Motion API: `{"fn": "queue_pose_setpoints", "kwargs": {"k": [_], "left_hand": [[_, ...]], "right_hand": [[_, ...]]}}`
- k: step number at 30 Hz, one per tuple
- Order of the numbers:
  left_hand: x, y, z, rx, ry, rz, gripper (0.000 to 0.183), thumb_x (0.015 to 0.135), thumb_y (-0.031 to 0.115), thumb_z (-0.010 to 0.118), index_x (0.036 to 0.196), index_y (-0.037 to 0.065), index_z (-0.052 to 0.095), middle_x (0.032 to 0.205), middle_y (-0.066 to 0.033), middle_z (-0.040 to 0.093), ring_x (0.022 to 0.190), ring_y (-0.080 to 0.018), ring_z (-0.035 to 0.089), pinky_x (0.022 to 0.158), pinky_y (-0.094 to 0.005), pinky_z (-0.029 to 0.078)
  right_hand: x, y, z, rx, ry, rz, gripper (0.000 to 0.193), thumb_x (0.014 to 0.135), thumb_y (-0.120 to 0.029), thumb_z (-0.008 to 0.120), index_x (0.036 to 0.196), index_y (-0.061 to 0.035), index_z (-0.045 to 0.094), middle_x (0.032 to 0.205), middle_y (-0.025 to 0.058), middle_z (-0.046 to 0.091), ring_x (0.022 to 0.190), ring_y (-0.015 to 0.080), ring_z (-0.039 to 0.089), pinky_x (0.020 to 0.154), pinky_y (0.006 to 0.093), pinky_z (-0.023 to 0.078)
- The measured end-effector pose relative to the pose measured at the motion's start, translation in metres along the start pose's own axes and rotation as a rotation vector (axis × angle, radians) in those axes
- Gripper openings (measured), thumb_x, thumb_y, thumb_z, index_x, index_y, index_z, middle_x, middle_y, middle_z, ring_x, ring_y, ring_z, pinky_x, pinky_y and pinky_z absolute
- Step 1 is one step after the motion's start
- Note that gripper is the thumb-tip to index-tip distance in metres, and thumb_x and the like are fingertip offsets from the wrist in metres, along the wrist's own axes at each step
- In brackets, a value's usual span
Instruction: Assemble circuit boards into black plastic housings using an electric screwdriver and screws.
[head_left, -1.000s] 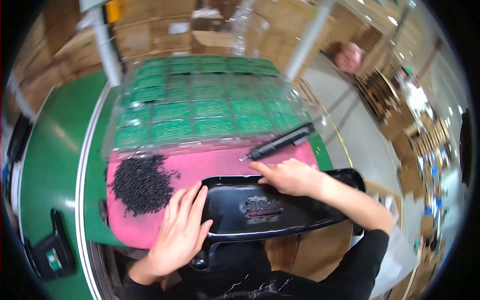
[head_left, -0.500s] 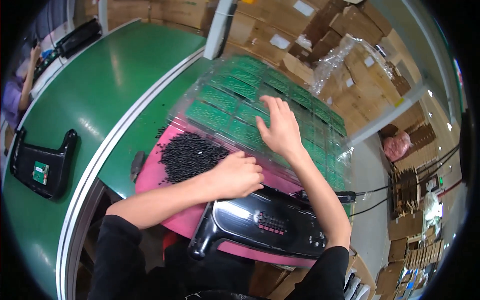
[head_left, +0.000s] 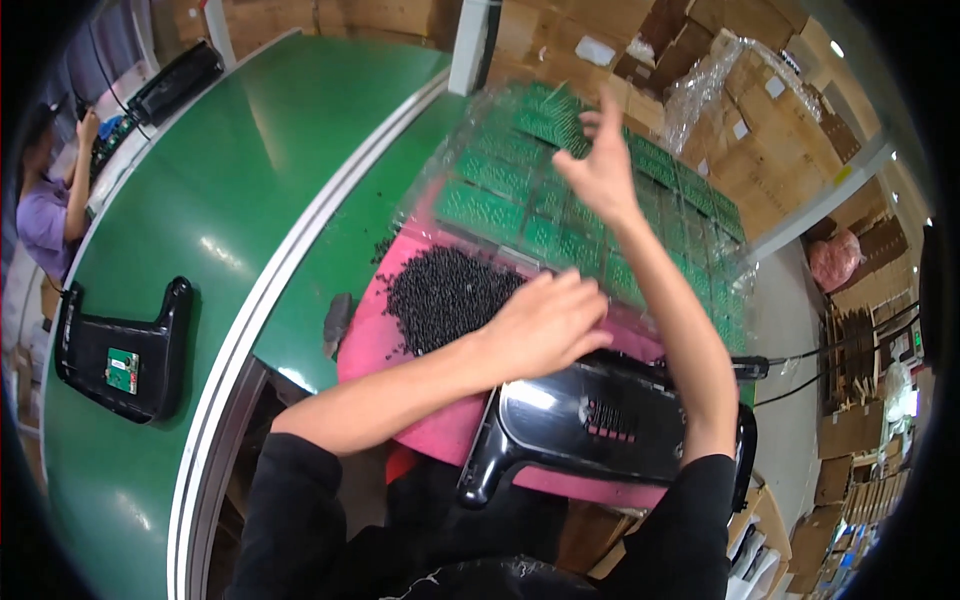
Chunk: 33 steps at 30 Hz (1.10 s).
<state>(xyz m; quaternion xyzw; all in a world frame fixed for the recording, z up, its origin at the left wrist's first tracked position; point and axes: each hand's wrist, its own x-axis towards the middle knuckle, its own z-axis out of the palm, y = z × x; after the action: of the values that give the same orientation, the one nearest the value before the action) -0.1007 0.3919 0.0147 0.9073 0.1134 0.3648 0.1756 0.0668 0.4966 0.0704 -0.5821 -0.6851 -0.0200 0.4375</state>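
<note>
My right hand (head_left: 602, 170) reaches over the far part of a clear plastic tray (head_left: 498, 243) filled with rows of green circuit boards (head_left: 482, 207). Its fingers are apart, and I see nothing in them. Fingers curled downward, my left hand (head_left: 548, 322) hovers between a heap of small black parts (head_left: 440, 300) and a glossy black plastic housing (head_left: 545, 415). Its fingertips are hidden, so what it may hold does not show. The housing lies across a pink mat (head_left: 430, 432) in front of me, partly covered by my right forearm.
On the green table (head_left: 250, 180) to the left, past a metal rail (head_left: 300, 222), lies another black housing (head_left: 85, 375) with a green board on it. A small dark object (head_left: 338, 322) sits beside the mat. A person (head_left: 45, 215) works at far left. Cardboard boxes (head_left: 780, 150) stand behind.
My right hand has moved farther out over the tray of boards. My left hand's fingers have loosened a little. The whole view has shifted, so everything appears farther right.
</note>
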Motion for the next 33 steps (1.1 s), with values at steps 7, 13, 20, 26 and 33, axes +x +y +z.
{"fn": "queue_pose_setpoints", "kwargs": {"k": [7,13,20,26,33], "left_hand": [[0.010,0.017,-0.034,-0.335,0.415,-0.255,0.088,0.064,0.022,0.089,0.135,0.002,0.041,0.124,-0.0137,0.055,0.112,-0.0244,0.052,0.095,-0.0380,0.042],[-0.002,0.026,-0.019,-0.623,0.045,-0.256,0.069,0.066,0.020,0.088,0.126,0.004,0.058,0.101,-0.0060,0.067,0.095,-0.0145,0.062,0.080,-0.0290,0.048],[-0.004,0.025,-0.022,-0.514,-0.286,0.003,0.075,0.060,0.023,0.089,0.126,0.004,0.057,0.117,-0.0079,0.061,0.102,-0.0172,0.059,0.077,-0.0288,0.048],[-0.018,0.036,-0.015,-0.509,-0.611,0.037,0.064,0.056,0.019,0.086,0.110,0.001,0.057,0.097,-0.0108,0.064,0.086,-0.0262,0.065,0.076,-0.0358,0.053],[-0.018,0.029,-0.019,-0.437,-0.685,-0.051,0.057,0.054,0.020,0.087,0.100,0.003,0.056,0.085,-0.0075,0.065,0.075,-0.0228,0.067,0.071,-0.0326,0.054]], "right_hand": [[-0.099,-0.085,-0.111,0.605,-0.105,0.057,0.097,0.077,0.004,0.071,0.152,-0.0107,0.011,0.128,0.0177,0.049,0.118,0.0311,0.057,0.100,0.0432,0.050],[-0.189,-0.092,-0.143,0.682,-0.031,0.137,0.100,0.072,0.002,0.078,0.149,-0.0052,0.015,0.133,0.0201,0.047,0.120,0.0263,0.055,0.101,0.0380,0.048],[-0.248,-0.087,-0.190,0.350,-0.095,0.692,0.021,0.081,-0.001,0.072,0.098,-0.0006,0.059,0.073,-0.0033,0.060,0.066,0.0007,0.051,0.059,0.0168,0.040],[-0.282,-0.097,-0.189,0.447,-0.371,0.784,0.016,0.077,0.005,0.055,0.092,0.0026,0.059,0.055,-0.0006,0.055,0.053,0.0015,0.048,0.051,0.0200,0.039],[-0.288,-0.073,-0.186,0.535,-0.440,0.568,0.040,0.072,-0.008,0.081,0.104,-0.0017,0.059,0.080,0.0053,0.064,0.070,0.0127,0.059,0.063,0.0242,0.046]]}}
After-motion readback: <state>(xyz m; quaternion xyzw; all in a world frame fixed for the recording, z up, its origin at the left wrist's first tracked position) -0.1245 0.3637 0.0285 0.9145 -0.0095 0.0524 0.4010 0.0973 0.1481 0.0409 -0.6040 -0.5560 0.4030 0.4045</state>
